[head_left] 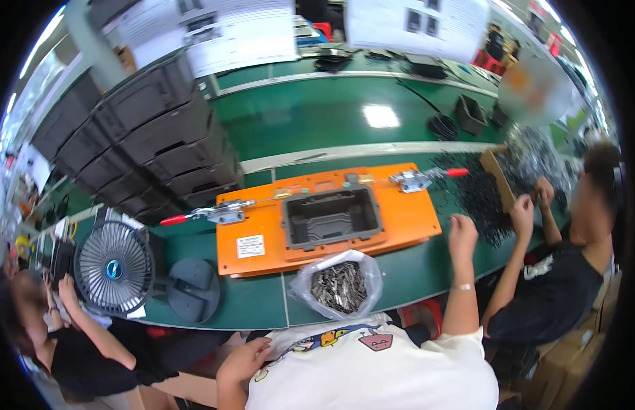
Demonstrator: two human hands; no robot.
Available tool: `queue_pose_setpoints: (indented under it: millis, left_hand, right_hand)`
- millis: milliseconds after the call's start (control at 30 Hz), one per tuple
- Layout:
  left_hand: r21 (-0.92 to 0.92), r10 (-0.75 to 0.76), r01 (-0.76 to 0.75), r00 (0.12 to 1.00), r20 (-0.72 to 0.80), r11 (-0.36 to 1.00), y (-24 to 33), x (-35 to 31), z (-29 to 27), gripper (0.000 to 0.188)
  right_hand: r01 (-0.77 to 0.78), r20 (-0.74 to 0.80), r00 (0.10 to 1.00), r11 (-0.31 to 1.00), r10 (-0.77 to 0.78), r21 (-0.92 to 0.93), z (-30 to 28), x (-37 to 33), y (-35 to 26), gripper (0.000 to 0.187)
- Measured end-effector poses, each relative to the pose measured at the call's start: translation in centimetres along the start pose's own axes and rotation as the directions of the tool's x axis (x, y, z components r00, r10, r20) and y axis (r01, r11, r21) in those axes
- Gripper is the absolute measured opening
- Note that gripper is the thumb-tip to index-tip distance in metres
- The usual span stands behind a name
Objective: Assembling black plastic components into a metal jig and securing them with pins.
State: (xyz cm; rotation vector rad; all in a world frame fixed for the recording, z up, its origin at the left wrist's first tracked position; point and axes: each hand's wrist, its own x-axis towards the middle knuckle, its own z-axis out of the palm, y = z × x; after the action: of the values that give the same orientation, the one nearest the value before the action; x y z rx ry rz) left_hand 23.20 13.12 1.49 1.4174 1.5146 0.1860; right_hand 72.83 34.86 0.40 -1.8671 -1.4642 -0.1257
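My right hand (463, 236) is raised at the right end of the orange fixture (413, 212), its fingers curled closed. Whatever it may hold is too small to make out. Low by my shirt, my left hand (247, 357) rests with its fingers extended and nothing visible in them. A dark grey plastic box (307, 239) sits open side up in the fixture's middle. Two red-handled toggle clamps, a left one (225, 213) and a right one (414, 180), flank it. In front stands an open clear plastic bag (372, 273) full of small metal strips (338, 285).
Stacked dark grey crates (160, 130) rise at the back left. A round fan (114, 268) and its base (193, 290) are at the left. Small black parts (478, 205) lie heaped at the right beside a cardboard strip (497, 179). Co-workers sit on both sides.
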Motion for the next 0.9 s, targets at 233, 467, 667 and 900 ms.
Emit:
queue_pose_setpoints:
  millis: [233, 467, 667, 900]
  left_hand:
    - [-0.288, 0.565, -0.556, 0.823, -0.060, 0.780, 10.1, 2.8, -6.3, 0.026]
    - [-0.738, 0.690, -0.447, 0.723, 0.034, 0.505, 17.8, 10.4, -4.7, 0.037]
    - [-0.728, 0.710, -0.626, 0.646, -0.281, 0.281, 17.9, 11.7, -3.9, 0.034]
    - [0.028, 0.786, -0.933, 0.286, -0.549, 0.359, 17.2, 13.0, -3.6, 0.022]
  right_hand:
    - [0.094, 0.200, 0.884, 0.580, -0.422, 0.809, -5.8, -1.7, -12.8, 0.013]
    - [0.514, 0.026, 0.441, 0.276, -0.897, 0.812, -3.5, -2.1, -21.8, 0.030]
    - [-0.043, 0.243, 0.624, 0.277, -0.743, 0.960, -2.3, -1.9, -22.4, 0.025]
    - [-0.851, 0.719, 0.409, 0.049, -0.562, 0.523, 0.6, -3.5, -23.1, 0.020]
